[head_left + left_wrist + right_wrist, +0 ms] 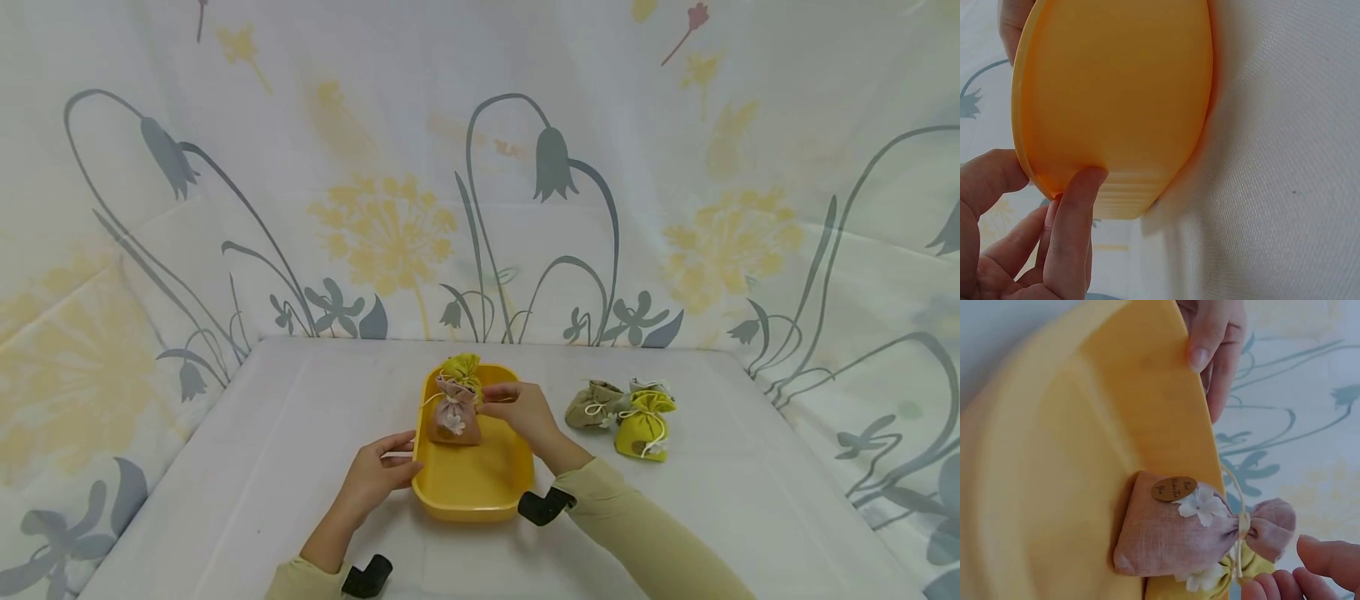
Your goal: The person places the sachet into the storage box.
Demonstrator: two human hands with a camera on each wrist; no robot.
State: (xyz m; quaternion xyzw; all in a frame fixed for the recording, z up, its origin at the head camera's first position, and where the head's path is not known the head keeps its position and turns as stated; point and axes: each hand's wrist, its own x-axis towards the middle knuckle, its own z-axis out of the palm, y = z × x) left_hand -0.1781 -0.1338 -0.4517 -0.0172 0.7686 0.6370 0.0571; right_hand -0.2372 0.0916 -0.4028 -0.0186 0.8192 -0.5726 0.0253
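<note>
A yellow plastic tray [480, 483] stands on the white table in the head view. My left hand [378, 471] pinches its left rim; the thumb overlaps the rim in the right wrist view. Inside, at the far end, a dusty-pink drawstring pouch [1175, 528] with a white flower and oval tag leans by a yellow-green pouch [465, 367]. Beside their tied necks is my right hand [531, 417], reaching over the tray's right wall. Its thumb stays apart from the fingers [1263, 589], whose tips come right up to the yellow-green pouch's neck.
To the right of the tray, a khaki pouch [588, 407] and another yellow-green pouch [643, 433] sit close together. A pale grey pouch top [651, 386] shows behind them, mostly hidden. Flower-printed cloth [525, 233] hangs behind and beside the table.
</note>
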